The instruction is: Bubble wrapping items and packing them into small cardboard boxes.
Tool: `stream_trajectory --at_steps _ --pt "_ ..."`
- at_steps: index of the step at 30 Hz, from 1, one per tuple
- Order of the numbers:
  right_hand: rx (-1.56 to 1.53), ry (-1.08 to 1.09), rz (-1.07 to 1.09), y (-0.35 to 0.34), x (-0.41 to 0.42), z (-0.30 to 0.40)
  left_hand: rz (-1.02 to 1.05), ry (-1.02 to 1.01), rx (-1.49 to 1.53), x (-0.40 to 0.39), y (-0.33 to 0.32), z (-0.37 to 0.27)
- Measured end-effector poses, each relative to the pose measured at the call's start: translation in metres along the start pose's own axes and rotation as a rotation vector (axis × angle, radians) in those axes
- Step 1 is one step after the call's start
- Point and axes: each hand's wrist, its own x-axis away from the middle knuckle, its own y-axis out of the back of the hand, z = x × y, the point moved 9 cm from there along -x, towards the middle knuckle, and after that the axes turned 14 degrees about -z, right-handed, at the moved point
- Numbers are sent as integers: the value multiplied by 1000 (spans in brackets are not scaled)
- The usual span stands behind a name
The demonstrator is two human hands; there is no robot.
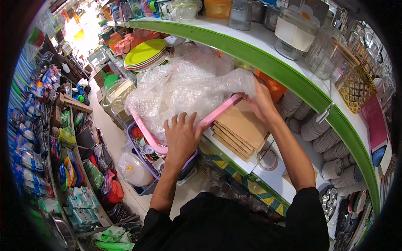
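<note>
A pink plastic basket (pixel 145 131) is heaped with crumpled clear bubble wrap (pixel 191 91), which spills over its far side. My left hand (pixel 181 136) lies across the basket's near rim, fingers spread on the wrap and thumb by the pink edge. At the basket's right corner, my right hand (pixel 262 100) grips a bunched end of the bubble wrap; its fingertips are partly hidden. Beneath my right forearm lies a stack of flat brown cardboard sheets (pixel 241 125) on the white shelf. A roll of clear tape (pixel 267 159) rests beside the stack.
A purple basket (pixel 147 168) of small wares stands below the pink one. Stacked plates (pixel 146 55) sit beyond the wrap. A green-edged shelf (pixel 270 59) with glass jars (pixel 292 37) overhangs the right side. Stacked ribbed cups (pixel 326 135) line the lower shelf; goods racks (pixel 75 150) stand left.
</note>
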Motion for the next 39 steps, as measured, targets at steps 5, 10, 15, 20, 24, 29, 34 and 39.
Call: stream_trajectory --at_steps 5,10,15,20,24,29,34,39 --pt "-90 69 -49 33 33 12 399 233 -82 -6 -16 13" --pt "-118 119 -132 73 54 12 -24 74 -22 -14 12 4" --pt "62 460 115 81 93 48 -259 21 46 -20 39 -12" --pt "273 655 38 95 139 68 -26 249 641 -16 51 -20" --pt "526 735 -78 128 164 70 196 440 1170 6 30 -30" --pt "473 703 -112 167 197 64 63 660 2138 0 45 -83" --pt "462 485 -259 221 236 42 0 771 1989 -4 22 -118" --pt "430 427 -316 231 255 44 -63 873 1946 1 3 -117"
